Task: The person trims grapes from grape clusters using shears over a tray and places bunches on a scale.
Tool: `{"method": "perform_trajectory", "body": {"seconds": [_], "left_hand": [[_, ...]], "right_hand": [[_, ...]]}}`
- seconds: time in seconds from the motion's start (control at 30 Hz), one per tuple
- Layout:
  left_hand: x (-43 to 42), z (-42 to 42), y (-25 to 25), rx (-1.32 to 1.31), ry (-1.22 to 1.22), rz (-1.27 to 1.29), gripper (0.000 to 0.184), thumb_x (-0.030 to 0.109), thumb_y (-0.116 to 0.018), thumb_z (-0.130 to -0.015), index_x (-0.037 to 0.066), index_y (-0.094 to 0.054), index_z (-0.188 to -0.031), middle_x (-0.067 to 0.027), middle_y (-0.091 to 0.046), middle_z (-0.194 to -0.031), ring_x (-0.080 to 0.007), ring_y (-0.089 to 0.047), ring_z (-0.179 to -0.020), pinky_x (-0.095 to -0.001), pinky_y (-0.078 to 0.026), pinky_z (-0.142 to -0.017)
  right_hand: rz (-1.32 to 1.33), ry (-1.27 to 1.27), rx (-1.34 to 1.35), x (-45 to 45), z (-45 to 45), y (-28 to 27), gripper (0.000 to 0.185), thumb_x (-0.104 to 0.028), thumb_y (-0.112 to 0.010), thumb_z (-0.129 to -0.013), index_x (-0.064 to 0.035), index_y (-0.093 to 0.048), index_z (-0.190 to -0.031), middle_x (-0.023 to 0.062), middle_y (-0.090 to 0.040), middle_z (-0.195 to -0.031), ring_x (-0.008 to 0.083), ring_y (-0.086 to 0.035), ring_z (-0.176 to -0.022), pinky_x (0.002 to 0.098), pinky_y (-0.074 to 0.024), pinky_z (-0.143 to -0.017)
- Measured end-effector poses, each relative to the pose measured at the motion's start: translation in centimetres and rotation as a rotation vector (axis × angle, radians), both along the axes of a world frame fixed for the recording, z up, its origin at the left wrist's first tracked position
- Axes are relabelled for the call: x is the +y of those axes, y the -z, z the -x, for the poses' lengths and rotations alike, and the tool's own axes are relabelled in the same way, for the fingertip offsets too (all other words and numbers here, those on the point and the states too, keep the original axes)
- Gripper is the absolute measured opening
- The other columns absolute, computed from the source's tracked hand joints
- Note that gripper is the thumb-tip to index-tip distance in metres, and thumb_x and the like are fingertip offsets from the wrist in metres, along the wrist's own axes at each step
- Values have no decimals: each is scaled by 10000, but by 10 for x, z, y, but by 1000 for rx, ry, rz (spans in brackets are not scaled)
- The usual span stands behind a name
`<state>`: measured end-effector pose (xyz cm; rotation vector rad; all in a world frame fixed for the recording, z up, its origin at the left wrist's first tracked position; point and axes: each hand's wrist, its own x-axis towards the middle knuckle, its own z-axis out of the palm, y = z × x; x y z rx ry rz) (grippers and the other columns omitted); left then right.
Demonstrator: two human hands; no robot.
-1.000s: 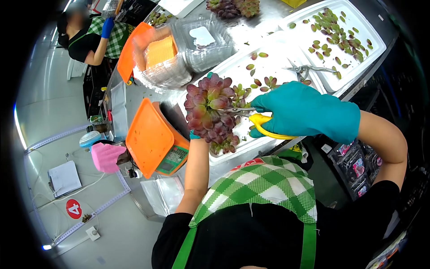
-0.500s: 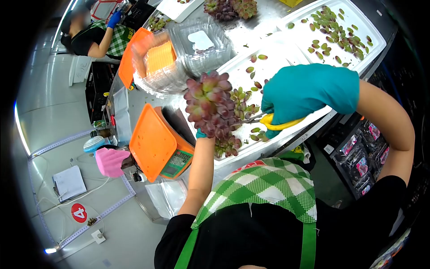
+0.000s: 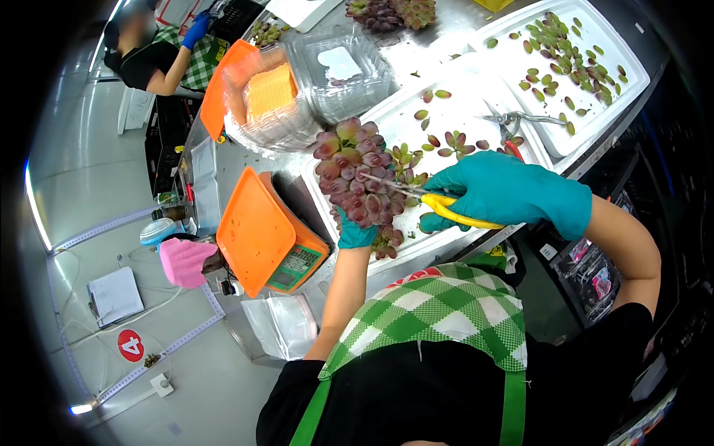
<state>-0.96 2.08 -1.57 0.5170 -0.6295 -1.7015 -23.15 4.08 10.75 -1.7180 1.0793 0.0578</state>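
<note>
My left hand (image 3: pixel 358 232), in a teal glove, grips a large purple-green succulent (image 3: pixel 355 167) from below. Most of its fingers are hidden behind the rosettes. Yellow-handled scissors (image 3: pixel 450 209) are in my right hand (image 3: pixel 506 192), gloved alike. Their thin blades lie in front of the succulent's right side. Under both hands is a white foam tray (image 3: pixel 461 93) holding loose leaves and small rosettes (image 3: pixel 456 143). Just beyond my right hand, pruning shears (image 3: pixel 512 121) with a red handle rest across the tray's edge.
An orange scale (image 3: pixel 256 230) stands left of the tray. Behind it are clear plastic clamshell boxes (image 3: pixel 338 70) and an orange stack (image 3: pixel 271 89). Another white tray (image 3: pixel 513 59) with picked leaves lies at the back right. A person with blue gloves (image 3: pixel 195 31) works at the far left.
My right hand has moved down, uncovering the pruning shears and a small rosette. The scissor blades now point up-left across the succulent. My left hand and the succulent have shifted slightly right.
</note>
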Motion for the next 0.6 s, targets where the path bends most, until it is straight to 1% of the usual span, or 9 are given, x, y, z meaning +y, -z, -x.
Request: {"method": "perform_trajectory", "body": {"seconds": [0.1, 0.13, 0.17, 0.27, 0.37, 0.4, 0.47, 0.57, 0.6], "left_hand": [[2, -6, 4, 3, 55, -43, 414, 266, -286, -907, 48, -300, -1259, -128, -405, -1228, -220, -458, -1065, -340, -404, -900], [3, -9, 4, 3, 78, -59, 416, 259, -285, -908, 52, -293, -1268, -126, -402, -1232, -223, -454, -1077, -347, -397, -915], [4, -10, 3, -106, 80, -40, 413, 249, -276, -908, 50, -292, -1269, -116, -375, -1263, -228, -425, -1121, -363, -370, -949], [3, -12, 11, -31, 98, -92, 449, 296, -268, -906, 65, -264, -1292, -115, -349, -1292, -240, -400, -1149, -378, -346, -968], [12, -5, -4, -106, 119, -75, 523, 392, -282, -889, 93, -235, -1315, -109, -314, -1322, -246, -364, -1183, -388, -314, -990], [17, -3, -10, -106, 113, -107, 546, 420, -285, -880, 100, -228, -1319, -107, -308, -1327, -247, -356, -1190, -389, -305, -995], [25, -1, -19, -110, 102, -174, 593, 475, -292, -863, 114, -216, -1327, -103, -295, -1336, -248, -340, -1203, -390, -287, -1005], [27, 1, -24, -168, 99, -177, 618, 497, -311, -851, 119, -212, -1329, -98, -286, -1343, -246, -336, -1206, -388, -287, -1005], [26, 0, -22, -130, 86, -170, 577, 449, -305, -863, 103, -229, -1319, -104, -303, -1329, -249, -356, -1188, -388, -308, -991]], "right_hand": [[-116, 50, 3, -3, 2, 3, 478, -494, -589, -730, -88, -605, -983, 77, -619, -751, 157, -571, -630, 291, -436, -614], [-103, 38, 15, -3, 2, 3, 481, -493, -589, -731, -81, -605, -977, 76, -618, -744, 154, -569, -624, 289, -434, -607], [-91, 27, 27, -3, 2, 5, 483, -492, -590, -731, -73, -605, -971, 76, -617, -736, 151, -567, -618, 287, -433, -600], [-85, 6, 46, -5, 1, 11, 493, -497, -587, -732, -53, -607, -945, 76, -607, -709, 146, -560, -597, 289, -428, -575], [-127, 7, 26, -7, -1, 13, 500, -506, -584, -731, -42, -609, -916, 75, -596, -686, 144, -551, -580, 295, -422, -552], [-146, 10, 15, -7, -2, 13, 501, -508, -583, -730, -40, -609, -907, 74, -593, -679, 143, -548, -575, 298, -419, -544], [-95, -14, 28, -8, -3, 21, 500, -516, -573, -734, -41, -610, -887, 70, -576, -647, 150, -539, -560, 301, -415, -538], [17, -54, 30, -9, -4, 27, 490, -520, -556, -744, -47, -609, -859, 71, -562, -616, 181, -539, -545, 316, -419, -536], [61, -68, 28, -9, -4, 27, 485, -520, -550, -748, -50, -609, -851, 73, -559, -609, 195, -542, -541, 322, -422, -536]]}}
